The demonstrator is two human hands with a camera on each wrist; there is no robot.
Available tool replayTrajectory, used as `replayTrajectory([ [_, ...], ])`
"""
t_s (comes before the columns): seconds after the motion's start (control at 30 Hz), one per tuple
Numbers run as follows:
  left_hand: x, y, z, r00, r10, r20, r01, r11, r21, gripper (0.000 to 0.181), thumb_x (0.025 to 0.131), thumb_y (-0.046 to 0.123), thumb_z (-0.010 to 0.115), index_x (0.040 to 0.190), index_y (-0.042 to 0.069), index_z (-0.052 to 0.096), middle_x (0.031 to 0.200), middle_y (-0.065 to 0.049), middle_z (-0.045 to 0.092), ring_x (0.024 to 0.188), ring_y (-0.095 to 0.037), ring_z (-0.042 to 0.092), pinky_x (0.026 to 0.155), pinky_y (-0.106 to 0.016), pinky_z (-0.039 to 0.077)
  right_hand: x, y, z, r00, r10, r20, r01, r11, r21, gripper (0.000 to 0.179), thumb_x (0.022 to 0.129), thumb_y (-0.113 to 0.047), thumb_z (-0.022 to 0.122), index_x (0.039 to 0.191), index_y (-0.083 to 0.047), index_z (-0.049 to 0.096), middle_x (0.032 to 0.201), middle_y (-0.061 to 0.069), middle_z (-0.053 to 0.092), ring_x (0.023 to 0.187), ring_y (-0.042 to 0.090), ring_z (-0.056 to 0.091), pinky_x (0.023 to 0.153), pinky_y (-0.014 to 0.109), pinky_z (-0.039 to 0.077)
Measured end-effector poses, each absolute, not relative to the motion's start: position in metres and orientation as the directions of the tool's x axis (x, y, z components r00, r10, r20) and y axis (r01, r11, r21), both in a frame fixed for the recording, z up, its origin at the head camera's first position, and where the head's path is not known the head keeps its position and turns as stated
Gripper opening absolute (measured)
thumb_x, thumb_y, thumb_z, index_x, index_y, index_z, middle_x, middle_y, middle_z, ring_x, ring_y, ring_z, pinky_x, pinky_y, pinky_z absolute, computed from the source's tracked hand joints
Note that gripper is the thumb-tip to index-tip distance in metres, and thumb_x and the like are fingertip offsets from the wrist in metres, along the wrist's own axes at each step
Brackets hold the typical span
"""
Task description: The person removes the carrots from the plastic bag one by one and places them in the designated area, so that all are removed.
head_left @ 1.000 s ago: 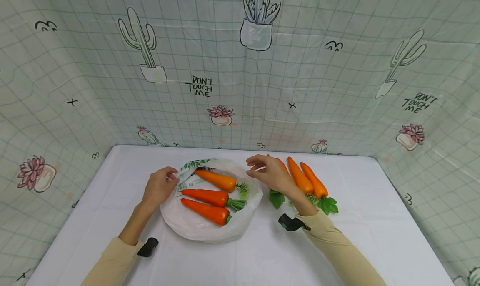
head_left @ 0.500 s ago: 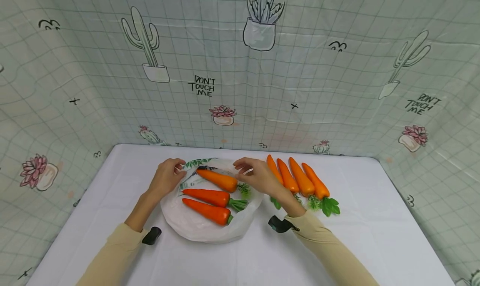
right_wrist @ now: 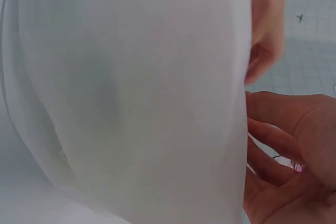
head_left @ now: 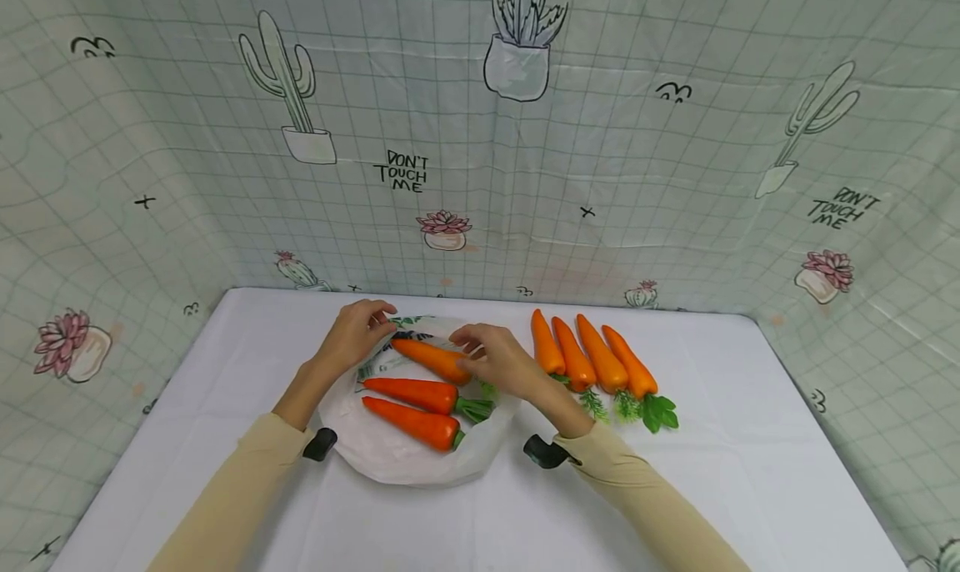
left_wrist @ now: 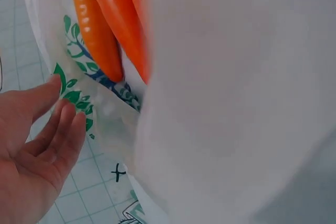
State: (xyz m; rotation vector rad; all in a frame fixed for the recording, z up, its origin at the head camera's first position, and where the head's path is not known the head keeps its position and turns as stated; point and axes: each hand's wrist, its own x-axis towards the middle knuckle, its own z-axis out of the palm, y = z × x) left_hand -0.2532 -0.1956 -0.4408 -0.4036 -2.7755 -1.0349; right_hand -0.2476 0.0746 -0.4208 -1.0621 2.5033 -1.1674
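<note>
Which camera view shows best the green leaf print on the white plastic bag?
Left wrist view: the green leaf print on the white plastic bag appears largest, single leaves distinct. The head view shows it small at the far rim; the right wrist view, none.
</note>
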Motion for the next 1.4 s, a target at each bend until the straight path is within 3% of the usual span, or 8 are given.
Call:
replayTrajectory([
  [0.33, -0.266, -0.185, -0.443, -0.954, 0.217, 0.208, 0.299, 0.727, 0.617, 0.012, 0.095, 0.006, 0.072, 0.101, -0.004, 0.074, 0.094, -0.015, 0.07, 0.085, -0.029, 0.064, 0.082, -0.046, 0.057, -0.245, 0.062, -0.429, -0.72, -0.688, 0.089, -0.563, 0.503, -0.656, 0.035, 0.096, -0.002, 0.07, 0.129, 0.007, 0.063, 0.125, 0.02, 0.067, 0.111, 0.031, 0.064, 0.099, 0.044, 0.054],
  [0.57, -0.271, -0.181, -0.445, -0.959, 0.222, 0.177, 0.283, 0.726, 0.627, 0.012, 0.096, 0.003, 0.07, 0.103, -0.006, 0.073, 0.093, -0.016, 0.071, 0.085, -0.03, 0.066, 0.082, -0.046, 0.058, -0.242, 0.055, -0.435, -0.709, -0.697, 0.107, -0.626, 0.553, -0.55, 0.036, 0.094, -0.006, 0.073, 0.128, 0.005, 0.065, 0.12, 0.016, 0.069, 0.102, 0.026, 0.061, 0.095, 0.04, 0.053],
  [0.9, -0.275, -0.177, -0.446, -0.974, 0.182, 0.136, 0.226, 0.748, 0.623, 0.013, 0.097, 0.005, 0.068, 0.104, -0.005, 0.073, 0.092, -0.015, 0.071, 0.085, -0.03, 0.067, 0.079, -0.045, 0.058, -0.237, 0.047, -0.439, -0.693, -0.711, 0.119, -0.684, 0.597, -0.419, 0.031, 0.094, 0.001, 0.07, 0.124, 0.005, 0.066, 0.121, 0.019, 0.067, 0.111, 0.032, 0.062, 0.101, 0.042, 0.052],
  [1.17, -0.276, -0.176, -0.45, -0.985, 0.147, 0.094, 0.173, 0.757, 0.63, 0.015, 0.098, 0.006, 0.066, 0.106, -0.005, 0.073, 0.094, -0.016, 0.071, 0.086, -0.031, 0.067, 0.077, -0.044, 0.058, -0.235, 0.039, -0.438, -0.682, -0.722, 0.117, -0.725, 0.646, -0.239, 0.021, 0.095, 0.003, 0.066, 0.116, 0.002, 0.069, 0.115, 0.018, 0.069, 0.1, 0.032, 0.061, 0.091, 0.037, 0.054],
  [1.4, -0.279, -0.175, -0.453, -0.988, 0.136, 0.075, 0.153, 0.768, 0.622, 0.012, 0.098, 0.005, 0.067, 0.102, -0.003, 0.074, 0.089, -0.014, 0.07, 0.086, -0.031, 0.068, 0.074, -0.041, 0.057, -0.233, 0.035, -0.436, -0.693, -0.714, 0.097, -0.716, 0.666, -0.208, 0.023, 0.094, 0.003, 0.069, 0.118, 0.002, 0.068, 0.113, 0.016, 0.066, 0.098, 0.03, 0.062, 0.088, 0.035, 0.055],
])
